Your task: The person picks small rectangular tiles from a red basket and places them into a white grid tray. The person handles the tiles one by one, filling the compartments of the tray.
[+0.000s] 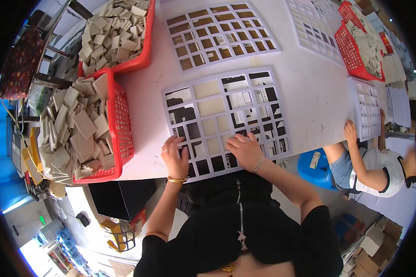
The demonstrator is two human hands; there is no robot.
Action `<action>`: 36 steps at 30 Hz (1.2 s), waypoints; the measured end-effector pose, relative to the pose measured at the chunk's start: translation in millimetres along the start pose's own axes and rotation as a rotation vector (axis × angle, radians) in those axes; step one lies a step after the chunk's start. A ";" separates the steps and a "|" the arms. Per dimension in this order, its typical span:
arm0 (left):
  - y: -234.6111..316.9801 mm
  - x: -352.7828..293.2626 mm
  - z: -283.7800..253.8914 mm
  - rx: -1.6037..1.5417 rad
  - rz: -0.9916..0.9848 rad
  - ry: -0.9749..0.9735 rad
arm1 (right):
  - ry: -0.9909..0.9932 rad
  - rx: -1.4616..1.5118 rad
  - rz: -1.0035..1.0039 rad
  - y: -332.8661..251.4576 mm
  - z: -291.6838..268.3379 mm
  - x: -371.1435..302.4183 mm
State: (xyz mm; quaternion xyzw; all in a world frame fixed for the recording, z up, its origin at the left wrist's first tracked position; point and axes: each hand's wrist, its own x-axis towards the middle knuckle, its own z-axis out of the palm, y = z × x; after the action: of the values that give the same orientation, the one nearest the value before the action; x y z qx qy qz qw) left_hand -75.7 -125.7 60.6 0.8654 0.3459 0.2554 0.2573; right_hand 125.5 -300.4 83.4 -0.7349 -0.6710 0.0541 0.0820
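Observation:
A white grid frame (226, 111) lies in front of me, its many cells open onto a black-and-white printed backing. Several cells in its second column hold beige tiles (211, 106), the larger ones toward the far side. My left hand (174, 159) rests on the frame's near left side, fingers apart and nothing visible in them. Over the middle of the frame, my right hand (245, 151) has its fingers bent down and drawn together at a small beige tile (225, 138), which they partly cover.
Red baskets (123, 131) heaped with beige tiles (81, 122) stand at the left. Beyond my frame lies another grid frame (219, 34) with a brown backing. More frames and red baskets (349, 48) line the right, where a co-worker (379, 173) touches a frame (366, 108).

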 end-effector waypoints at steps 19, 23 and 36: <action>10.2 -28.8 20.6 -0.695 -0.561 0.101 | 0.697 0.576 0.833 132.7 23.9 -92.7; 75.0 -7.5 35.3 -0.844 -0.467 -0.137 | 0.813 0.415 0.928 192.5 -4.7 -145.5; 72.0 117.0 130.1 -0.521 -0.040 0.045 | 0.826 -0.174 0.829 274.2 -122.3 -161.4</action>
State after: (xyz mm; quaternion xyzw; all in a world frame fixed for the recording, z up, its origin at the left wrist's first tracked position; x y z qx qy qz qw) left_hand 112.3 -120.5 40.4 0.7571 0.2911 0.3496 0.4688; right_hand 401.6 -490.4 145.5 -0.9000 -0.2421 -0.2643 0.2479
